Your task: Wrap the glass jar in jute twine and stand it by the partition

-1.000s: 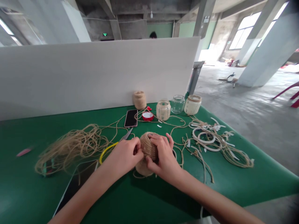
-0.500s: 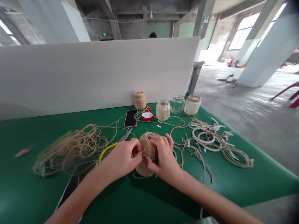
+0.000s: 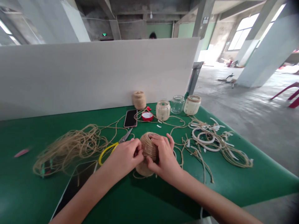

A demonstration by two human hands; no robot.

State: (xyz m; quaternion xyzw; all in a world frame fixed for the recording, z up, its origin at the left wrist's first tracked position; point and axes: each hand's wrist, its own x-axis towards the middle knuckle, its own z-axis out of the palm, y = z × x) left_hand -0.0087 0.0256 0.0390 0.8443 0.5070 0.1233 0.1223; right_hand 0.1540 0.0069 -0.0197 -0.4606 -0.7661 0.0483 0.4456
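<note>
A rounded, jar-like piece wound with jute twine (image 3: 149,149) stands near the front of the green table. Its lower part looks paler and smoother than the wound upper part. My right hand (image 3: 164,155) is wrapped round its right side, the thumb low on the front and the fingers over the top rim. At its left side, my left hand (image 3: 129,154) is closed in a pinch against the jute winding; the fingertips are partly hidden. Behind my left wrist lie yellow-handled scissors (image 3: 109,147), blades pointing away, partly covered by the hand.
A loose heap of twine (image 3: 77,141) spreads at left. Behind are a phone (image 3: 130,119), a red tape roll (image 3: 147,117), a twine-covered jar (image 3: 139,100), a clear jar (image 3: 177,104) and two pale wrapped jars. White rings (image 3: 205,137) and twine scraps lie right; a white panel (image 3: 93,74) stands behind.
My left hand has shifted slightly right along the winding, and more of the yellow scissor handle shows. My right hand keeps its hold almost unchanged.
</note>
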